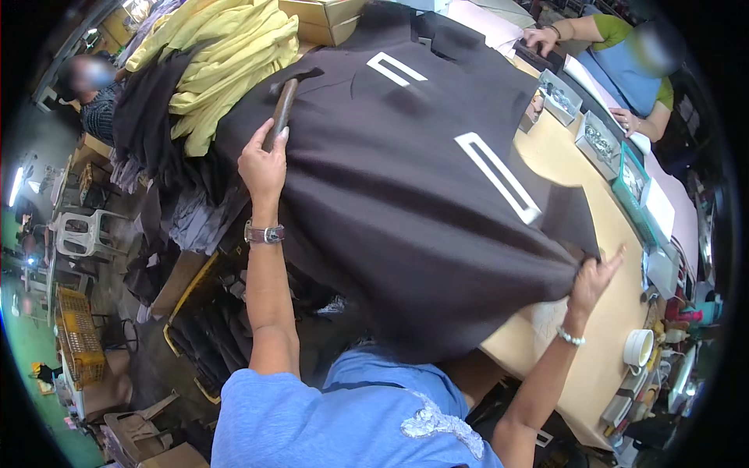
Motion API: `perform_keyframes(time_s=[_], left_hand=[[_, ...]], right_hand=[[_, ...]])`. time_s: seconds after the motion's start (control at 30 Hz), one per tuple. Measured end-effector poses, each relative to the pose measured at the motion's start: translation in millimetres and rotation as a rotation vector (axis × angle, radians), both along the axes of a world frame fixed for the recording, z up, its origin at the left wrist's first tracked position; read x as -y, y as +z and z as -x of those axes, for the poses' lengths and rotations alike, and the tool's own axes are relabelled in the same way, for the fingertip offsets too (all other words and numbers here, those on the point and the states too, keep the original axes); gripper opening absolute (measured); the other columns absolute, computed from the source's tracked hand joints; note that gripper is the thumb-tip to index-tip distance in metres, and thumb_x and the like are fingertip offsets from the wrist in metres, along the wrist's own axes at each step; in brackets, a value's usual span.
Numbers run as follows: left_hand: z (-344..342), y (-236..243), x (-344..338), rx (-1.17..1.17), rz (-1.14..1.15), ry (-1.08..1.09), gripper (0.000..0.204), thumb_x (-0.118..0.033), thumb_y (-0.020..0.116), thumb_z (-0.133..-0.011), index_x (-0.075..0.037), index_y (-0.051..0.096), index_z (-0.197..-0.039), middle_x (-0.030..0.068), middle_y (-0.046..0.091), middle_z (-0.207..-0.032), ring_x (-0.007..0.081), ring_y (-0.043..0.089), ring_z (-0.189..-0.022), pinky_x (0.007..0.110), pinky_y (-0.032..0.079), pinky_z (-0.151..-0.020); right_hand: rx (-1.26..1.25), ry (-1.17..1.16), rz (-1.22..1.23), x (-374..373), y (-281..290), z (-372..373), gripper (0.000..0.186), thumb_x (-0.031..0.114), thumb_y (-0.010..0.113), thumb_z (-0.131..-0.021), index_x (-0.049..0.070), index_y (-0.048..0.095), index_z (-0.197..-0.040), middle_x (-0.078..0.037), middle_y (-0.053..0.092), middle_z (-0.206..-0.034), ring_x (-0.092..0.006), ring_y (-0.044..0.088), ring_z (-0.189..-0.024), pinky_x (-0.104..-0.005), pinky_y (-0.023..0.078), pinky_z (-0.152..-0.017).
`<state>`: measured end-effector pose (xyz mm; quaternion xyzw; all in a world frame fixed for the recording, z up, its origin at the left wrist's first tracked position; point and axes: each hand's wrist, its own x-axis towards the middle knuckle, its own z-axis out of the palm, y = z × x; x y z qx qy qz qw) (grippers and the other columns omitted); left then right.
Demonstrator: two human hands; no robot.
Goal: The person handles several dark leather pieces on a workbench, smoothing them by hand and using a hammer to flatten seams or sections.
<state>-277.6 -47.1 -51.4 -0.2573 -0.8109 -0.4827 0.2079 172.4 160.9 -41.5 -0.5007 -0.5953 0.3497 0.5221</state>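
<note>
A large dark brown cloth piece, seemingly a garment part, (390, 187) stretches across the table and hangs over its near edge in folds. At its left side my left hand (264, 160) is closed on a narrow, curved brown strip (285, 105); whether this is a folded edge of the cloth or a separate thing I cannot tell. My right hand (593, 281) pinches the cloth's lower right corner, its other fingers stretched out. Two slim white rectangular frames lie on the cloth, one toward the far side (396, 69), one nearer the right (499, 178).
Yellow cloths (234, 70) are heaped at the far left beside a cardboard box (324, 19). Trays of small metal parts (599, 144) line the table's (616, 234) right side. A white tape roll (638, 347) stands near right. A co-worker (632, 74) sits across; another person (94, 93) is at left.
</note>
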Motion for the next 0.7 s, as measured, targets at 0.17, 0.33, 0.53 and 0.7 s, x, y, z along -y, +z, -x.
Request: perform_keyframes(time_s=[0.17, 0.33, 0.53, 0.7], left_hand=[[-11.2, 17.8, -13.0, -0.01, 0.202, -0.034, 0.033, -0.025, 0.067, -0.077, -0.009, 0.067, -0.105, 0.0152, 0.067, -0.081, 0.0277, 0.064, -0.07, 0.037, 0.049, -0.068], [-9.3, 12.3, -9.1, -0.312, 0.445, -0.026, 0.035, -0.022, 0.066, -0.077, -0.011, 0.065, -0.11, 0.015, 0.064, -0.1, 0.031, 0.059, -0.093, 0.037, 0.045, -0.083], [-38.8, 28.6, -29.2, -0.525, 0.534, 0.063, 0.045, -0.026, 0.066, -0.077, -0.01, 0.058, -0.119, 0.0167, 0.053, -0.121, 0.0319, 0.047, -0.115, 0.045, 0.038, -0.094], [-140.5, 58.2, -68.6, -0.451, 0.336, -0.476, 0.045, -0.025, 0.066, -0.08, -0.005, 0.056, -0.12, 0.0183, 0.052, -0.123, 0.0337, 0.047, -0.116, 0.041, 0.037, -0.097]], right_hand=[[0.089, -0.233, -0.095, -6.5, -18.3, -122.3, 0.066, -0.007, 0.044, -0.084, 0.002, 0.015, -0.142, -0.019, 0.047, -0.122, -0.0234, 0.049, -0.108, -0.0327, 0.038, -0.096], [0.1, -0.328, 0.105, 17.6, 0.7, -199.4, 0.064, -0.004, 0.048, -0.086, 0.002, 0.017, -0.141, -0.019, 0.045, -0.125, -0.025, 0.047, -0.111, -0.0335, 0.036, -0.097], [0.24, -0.455, 0.051, 21.2, -37.1, -321.6, 0.068, 0.005, 0.054, -0.086, -0.002, 0.014, -0.141, -0.023, 0.037, -0.134, -0.0283, 0.049, -0.115, -0.0368, 0.04, -0.096], [0.461, -0.559, -0.059, 23.9, -77.1, -350.2, 0.065, 0.018, 0.063, -0.085, -0.006, 0.026, -0.133, -0.019, 0.048, -0.123, -0.0263, 0.052, -0.108, -0.0347, 0.039, -0.096]])
